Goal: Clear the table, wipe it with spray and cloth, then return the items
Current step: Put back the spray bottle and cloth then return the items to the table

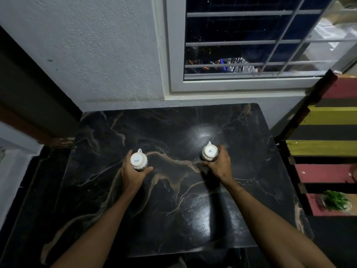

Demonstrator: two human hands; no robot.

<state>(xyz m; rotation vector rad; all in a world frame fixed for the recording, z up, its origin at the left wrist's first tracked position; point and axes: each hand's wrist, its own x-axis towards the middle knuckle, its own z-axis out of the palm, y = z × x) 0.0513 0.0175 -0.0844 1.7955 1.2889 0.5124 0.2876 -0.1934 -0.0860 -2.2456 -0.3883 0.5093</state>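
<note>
Cups inverted: L cup (138, 160) in left hand (133, 176), R cup (209, 152) in right hand (219, 165).

black marble table (173, 219) bears two upturned white cups (138, 160) (209, 152).

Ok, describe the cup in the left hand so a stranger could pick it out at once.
Start at the black marble-patterned table below the barred window. Two white cups stand upside down on it, one in each hand; take the cup in the left hand, on the side away from the striped rack. Its upturned base shows a printed word, unlike the other cup.
</note>
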